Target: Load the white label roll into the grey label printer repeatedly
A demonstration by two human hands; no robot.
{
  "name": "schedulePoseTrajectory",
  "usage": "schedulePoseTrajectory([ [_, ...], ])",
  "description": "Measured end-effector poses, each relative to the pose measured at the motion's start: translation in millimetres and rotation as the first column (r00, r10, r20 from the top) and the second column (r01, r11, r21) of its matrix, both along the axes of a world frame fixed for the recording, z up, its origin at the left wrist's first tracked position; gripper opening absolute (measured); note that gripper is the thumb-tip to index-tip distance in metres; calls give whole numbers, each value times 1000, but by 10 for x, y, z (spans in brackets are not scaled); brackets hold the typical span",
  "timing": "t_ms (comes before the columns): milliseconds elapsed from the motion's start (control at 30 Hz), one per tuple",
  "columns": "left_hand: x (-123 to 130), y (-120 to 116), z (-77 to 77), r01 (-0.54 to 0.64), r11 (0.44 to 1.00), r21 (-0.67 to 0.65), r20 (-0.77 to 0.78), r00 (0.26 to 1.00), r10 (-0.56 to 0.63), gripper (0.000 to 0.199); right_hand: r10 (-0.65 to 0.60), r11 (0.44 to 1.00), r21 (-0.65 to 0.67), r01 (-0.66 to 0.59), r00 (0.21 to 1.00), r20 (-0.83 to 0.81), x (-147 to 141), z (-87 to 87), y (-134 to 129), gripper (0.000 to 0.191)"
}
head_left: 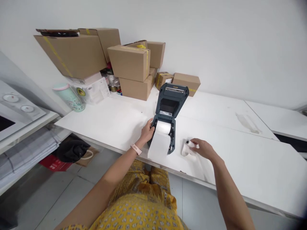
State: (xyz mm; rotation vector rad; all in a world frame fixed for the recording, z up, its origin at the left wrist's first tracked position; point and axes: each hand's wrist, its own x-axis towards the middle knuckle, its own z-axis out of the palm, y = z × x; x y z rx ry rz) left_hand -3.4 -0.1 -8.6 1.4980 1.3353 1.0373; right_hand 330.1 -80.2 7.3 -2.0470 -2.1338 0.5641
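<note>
brown cartons (128,65), mint tumbler (70,98), white appliance (19,115)

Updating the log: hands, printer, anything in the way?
Left hand on printer, left side. Right hand holding small roll. Lid up, paper strip out front. Boxes behind, clear of hands.

One blue-grey plastic printer (174,123), two white paper rolls (163,127). One mint-green cylindrical tumbler (70,98), two round white knobs (27,109).

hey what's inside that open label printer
A white paper roll sits inside the label printer, its loose end draped out the front. Whatever lies beneath the paper is covered and can't be seen.
</note>
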Motion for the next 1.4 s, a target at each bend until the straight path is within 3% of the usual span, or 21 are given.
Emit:
schedulePoseTrajectory([
  [67,0,1,-2,0,1000,2,8,1000,0,64,52,999,15,-50,952,-303,-43,10,-99,33],
  [133,1,5,-9,-2,1000,1,14,1000,2,64,57,998,45,-38,802,-595,-109,-52,-177,40],
  [167,0,8,-15,-3,1000,-1,17,1000,3,64,49,998,63,-9,746,-664,-143,-113,-195,42],
  [200,-1,11,-21,-4,1000,-3,22,1000,4,65,42,996,86,22,736,-676,-173,-188,-195,42],
  [367,-6,10,-26,-8,1000,-1,55,998,8,67,48,982,181,62,836,-547,-233,-523,1,40],
  [567,-1,-4,3,-18,1000,-19,76,997,20,67,115,980,197,-12,844,-523,-250,-542,137,37],
  [700,-5,-2,-13,-38,999,-10,68,997,39,66,81,987,159,25,779,-622,-172,-559,29,56],
  [833,-6,5,-24,-27,999,-19,65,997,29,64,-78,947,126,297,590,-804,-121,-390,-54,58],
  [933,6,8,-29,-27,999,-24,81,996,29,63,-39,882,239,406,569,-821,-318,-51,-15,44],
  [1000,18,8,-37,-28,999,-16,98,995,30,63,65,904,320,285,646,-760,-598,200,63,36],
  [1067,30,8,-48,-29,1000,-13,103,994,30,62,206,937,345,47,725,-657,-951,391,166,37],
  [1133,35,13,-57,-34,999,-18,91,995,35,62,336,932,307,-192,775,-535,-1293,486,265,42],
  [1200,26,24,-56,-31,999,-18,76,997,33,63,419,906,249,-343,810,-411,-1540,498,332,46],
  [1300,-10,46,-29,15,1000,-17,55,998,-14,67,459,885,211,-414,851,-255,-1663,427,333,48],
  [1400,-42,56,9,62,998,-30,31,998,-61,70,458,869,269,-415,881,-120,-1614,300,220,47],
])
